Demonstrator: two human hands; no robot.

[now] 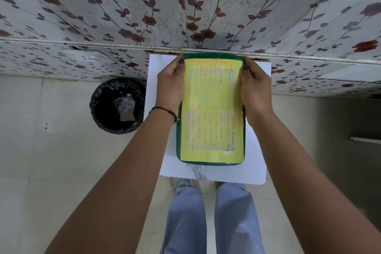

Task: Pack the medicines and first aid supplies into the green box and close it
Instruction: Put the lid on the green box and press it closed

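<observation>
On the floor at far left stands a bin (118, 105). Right of it, the left hand (170, 83) and right hand (255, 86) clasp the box (210, 109) by its sides, lid down, on the white surface (255, 163).

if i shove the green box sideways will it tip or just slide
Probably slides: the green box looks low and flat on the white table. Its taped yellow sheet looks glossy, so maybe slick. Both hands, left hand and right hand, grip its sides.

The green box (210, 109) hides its contents; the label's (212, 97) handwriting is illegible.
</observation>
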